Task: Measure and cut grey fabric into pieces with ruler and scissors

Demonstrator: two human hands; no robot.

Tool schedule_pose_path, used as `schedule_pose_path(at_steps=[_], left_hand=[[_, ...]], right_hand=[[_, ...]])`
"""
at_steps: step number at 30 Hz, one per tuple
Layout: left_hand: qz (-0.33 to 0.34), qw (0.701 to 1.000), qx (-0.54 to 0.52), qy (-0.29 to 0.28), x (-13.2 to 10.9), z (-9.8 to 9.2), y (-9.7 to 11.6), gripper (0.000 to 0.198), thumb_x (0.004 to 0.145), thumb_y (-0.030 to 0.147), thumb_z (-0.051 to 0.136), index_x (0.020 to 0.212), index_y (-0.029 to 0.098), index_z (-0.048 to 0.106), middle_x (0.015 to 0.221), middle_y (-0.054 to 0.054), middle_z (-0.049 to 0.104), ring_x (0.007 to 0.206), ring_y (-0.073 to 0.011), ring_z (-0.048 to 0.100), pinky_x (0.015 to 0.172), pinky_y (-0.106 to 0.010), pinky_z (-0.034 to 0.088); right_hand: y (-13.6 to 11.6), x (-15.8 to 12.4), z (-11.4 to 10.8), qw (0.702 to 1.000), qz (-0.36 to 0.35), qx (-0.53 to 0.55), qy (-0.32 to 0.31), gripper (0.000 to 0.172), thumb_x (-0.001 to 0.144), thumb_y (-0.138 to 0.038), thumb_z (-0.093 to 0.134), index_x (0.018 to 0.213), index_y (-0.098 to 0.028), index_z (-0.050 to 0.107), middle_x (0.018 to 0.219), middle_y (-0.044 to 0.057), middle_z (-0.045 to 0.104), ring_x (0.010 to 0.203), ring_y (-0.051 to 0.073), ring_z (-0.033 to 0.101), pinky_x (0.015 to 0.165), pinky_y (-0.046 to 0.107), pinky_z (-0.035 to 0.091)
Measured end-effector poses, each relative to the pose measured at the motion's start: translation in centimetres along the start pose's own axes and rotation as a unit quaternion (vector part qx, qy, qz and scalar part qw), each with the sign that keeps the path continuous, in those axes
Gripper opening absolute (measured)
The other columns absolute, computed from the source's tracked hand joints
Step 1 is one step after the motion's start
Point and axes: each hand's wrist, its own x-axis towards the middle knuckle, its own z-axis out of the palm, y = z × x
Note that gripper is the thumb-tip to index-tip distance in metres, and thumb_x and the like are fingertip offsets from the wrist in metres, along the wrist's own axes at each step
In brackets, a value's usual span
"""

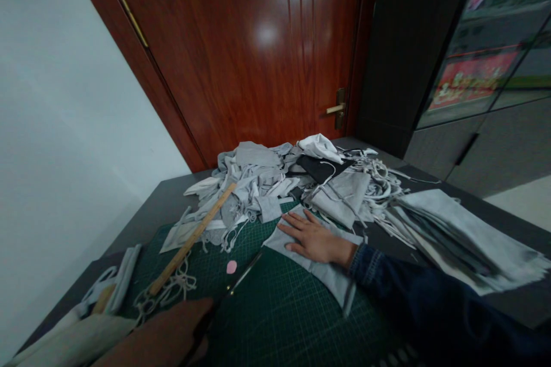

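Head view: left hand closed on scissors, blades over green cutting mat; right hand flat, fingers spread, pressing grey fabric piece on mat; scrap heap remains at far edge of bench; folded grey stack at right edge.

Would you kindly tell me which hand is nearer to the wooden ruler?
Left. The left hand sits just below the lower end of the wooden ruler, holding scissors; the right hand lies flat on grey fabric, farther right across the mat.
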Motion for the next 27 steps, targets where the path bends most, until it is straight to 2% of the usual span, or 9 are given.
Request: schedule_pose_path(at_steps=[5,10,21,27], left_hand=[[-0.013,0.994,0.109,-0.028,0.2,0.0,2.7,0.044,0.084,0.027,0.051,0.125,0.022,0.066,0.123,-0.013,0.073,0.112,-0.029,0.069,0.102,-0.042,0.05],[-0.02,0.992,0.119,-0.03,0.8,-0.7,4.7,0.039,0.085,0.022,0.047,0.119,0.02,0.067,0.123,-0.014,0.073,0.113,-0.029,0.069,0.102,-0.043,0.049],[-0.002,0.991,0.133,-0.034,2.0,-0.9,5.1,0.048,0.086,0.024,0.046,0.129,0.012,0.064,0.125,-0.02,0.072,0.112,-0.0338,0.07,0.1,-0.048,0.051],[0.003,0.991,0.136,-0.013,2.9,-0.8,4.8,0.047,0.085,0.025,0.048,0.128,0.015,0.065,0.123,-0.02,0.074,0.111,-0.0332,0.071,0.099,-0.047,0.052]], right_hand=[[0.0,0.0,0.0,1.0,-0.001,0.002,-0.001,0.065,0.108,-0.058,0.034,0.163,-0.022,0.033,0.17,0.015,0.022,0.158,0.031,0.019,0.126,0.061,0.005],[0.2,0.0,0.0,1.0,-0.003,0.012,0.006,0.065,0.108,-0.058,0.035,0.162,-0.023,0.034,0.17,0.014,0.022,0.158,0.031,0.02,0.126,0.06,0.006],[0.3,0.0,0.3,1.0,-0.009,0.01,0.01,0.065,0.108,-0.057,0.035,0.162,-0.023,0.034,0.17,0.015,0.022,0.158,0.031,0.019,0.126,0.061,0.006],[0.1,-0.1,-0.1,1.0,-0.006,0.014,0.003,0.065,0.108,-0.057,0.035,0.163,-0.023,0.033,0.171,0.014,0.022,0.158,0.031,0.02,0.127,0.06,0.005]])
